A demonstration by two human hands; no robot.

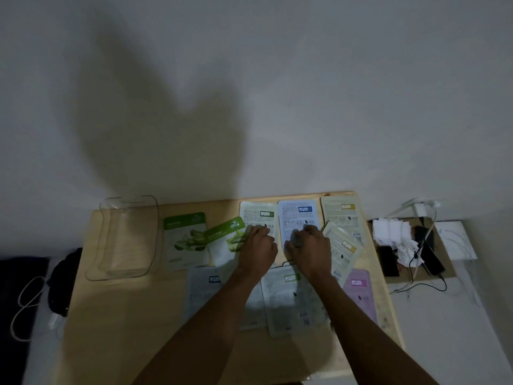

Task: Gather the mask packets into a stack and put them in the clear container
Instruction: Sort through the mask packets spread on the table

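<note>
Gathering just begun: left hand (pixel 258 245) and right hand (pixel 309 244), fingers curled, press packets (pixel 295 218) at centre frame. Next: slide them together (container (pixel 125 240) at left empty).

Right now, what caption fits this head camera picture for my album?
Two hands, left hand and right hand, gather mask packets beside an empty clear container.

The tabletop (pixel 116 315) was pale wood and the container (pixel 122 240) clear. Two packets (pixel 184 240) showed green with pictured vegetables, one packet (pixel 297 220) was pale blue, another (pixel 359 290) pink, the yellowish packet (pixel 340 215) cream with an olive label.
</note>
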